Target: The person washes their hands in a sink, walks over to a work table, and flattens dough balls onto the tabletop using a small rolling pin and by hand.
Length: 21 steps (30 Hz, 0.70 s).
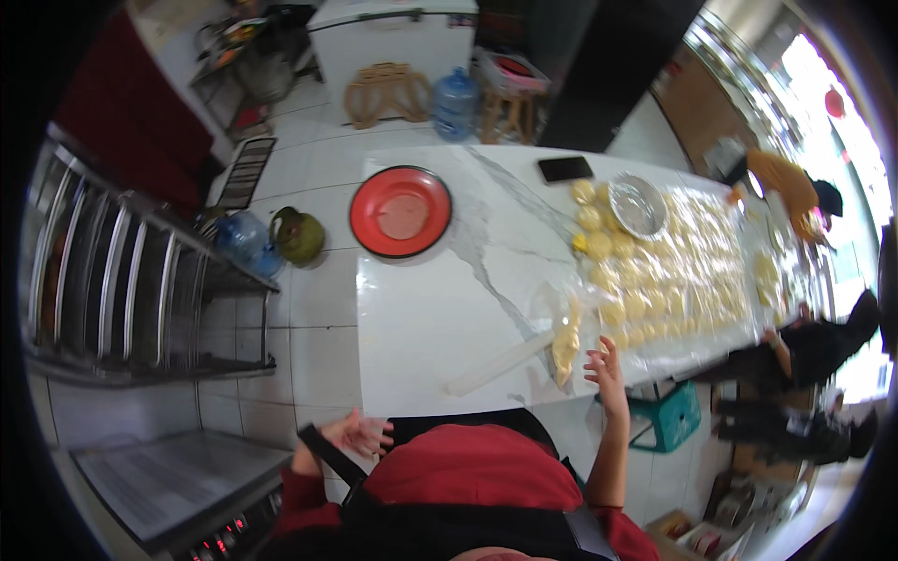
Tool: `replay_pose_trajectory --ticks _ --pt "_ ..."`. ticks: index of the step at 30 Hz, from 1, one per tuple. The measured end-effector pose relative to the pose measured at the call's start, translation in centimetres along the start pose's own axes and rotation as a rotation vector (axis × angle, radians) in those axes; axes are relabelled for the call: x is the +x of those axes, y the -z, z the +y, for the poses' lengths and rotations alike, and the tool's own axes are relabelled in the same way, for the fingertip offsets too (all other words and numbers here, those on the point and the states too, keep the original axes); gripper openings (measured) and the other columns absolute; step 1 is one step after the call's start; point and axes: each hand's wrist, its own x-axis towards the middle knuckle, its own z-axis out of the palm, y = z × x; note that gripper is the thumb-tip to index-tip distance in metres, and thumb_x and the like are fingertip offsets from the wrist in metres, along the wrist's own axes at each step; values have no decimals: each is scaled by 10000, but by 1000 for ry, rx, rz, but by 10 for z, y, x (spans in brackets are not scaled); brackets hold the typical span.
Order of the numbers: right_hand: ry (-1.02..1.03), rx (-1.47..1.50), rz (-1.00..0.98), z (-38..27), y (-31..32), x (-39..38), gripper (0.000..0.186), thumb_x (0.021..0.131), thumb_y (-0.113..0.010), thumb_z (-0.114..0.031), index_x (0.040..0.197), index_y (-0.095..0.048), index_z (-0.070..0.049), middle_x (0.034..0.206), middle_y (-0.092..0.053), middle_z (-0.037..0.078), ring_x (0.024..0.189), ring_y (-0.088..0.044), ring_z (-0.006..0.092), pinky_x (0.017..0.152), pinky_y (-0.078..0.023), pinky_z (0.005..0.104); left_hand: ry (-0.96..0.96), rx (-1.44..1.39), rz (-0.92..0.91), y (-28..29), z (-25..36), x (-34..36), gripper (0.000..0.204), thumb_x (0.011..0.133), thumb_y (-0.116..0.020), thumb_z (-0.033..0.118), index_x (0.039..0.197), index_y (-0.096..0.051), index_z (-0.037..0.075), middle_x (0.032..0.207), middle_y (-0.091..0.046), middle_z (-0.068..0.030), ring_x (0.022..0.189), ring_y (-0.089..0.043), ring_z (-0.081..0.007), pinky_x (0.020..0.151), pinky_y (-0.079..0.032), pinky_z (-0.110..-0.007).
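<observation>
My right hand (606, 372) is raised at the table's near edge, its fingers apart with nothing visible in them. Just left of it lies a long, uneven piece of yellowish dough (565, 353), partly under clear plastic film (554, 304). A pale, long stick (498, 365), perhaps a rolling pin, slants from the dough toward the near left. My left hand (360, 433) hangs by the near left corner of the table, fingers loosely stretched and slightly blurred; I see no object in it. Round dough pieces (655, 301) lie in rows under plastic film to the right.
A red, black-rimmed basin (360, 210) with pinkish contents stands on the marbled table (421, 337). A metal bowl (639, 206) sits among the dough, near a black phone (565, 168). Left stands a metal rack (140, 271); right, a green stool (669, 417) and several people.
</observation>
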Motion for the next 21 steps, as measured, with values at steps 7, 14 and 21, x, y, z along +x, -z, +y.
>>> replay_pose_trajectory --ticks 7,14,21 --pt "334 -780 412 57 -44 56 784 611 -686 -149 1245 -256 18 1084 -442 264 1021 -438 374 850 -377 407 -646 1262 548 -68 97 117 536 788 -554 393 1205 -411 87 1016 -541 -126 846 -552 -235 698 -456 -315" --pt "332 -546 264 -33 -16 40 731 607 -695 -132 1206 -302 12 1074 -515 208 987 -519 304 807 -425 368 -498 1671 773 -105 53 217 551 695 -599 207 1196 -414 70 1053 -482 -153 961 -459 -337 833 -400 -380" --pt "536 -710 154 -46 -28 214 688 630 -659 -186 1235 -348 -88 1127 -468 194 1020 -463 343 839 -395 405 -694 1435 666 -91 65 249 460 643 -592 88 1081 -471 18 942 -545 -154 799 -542 -310 706 -449 -364"
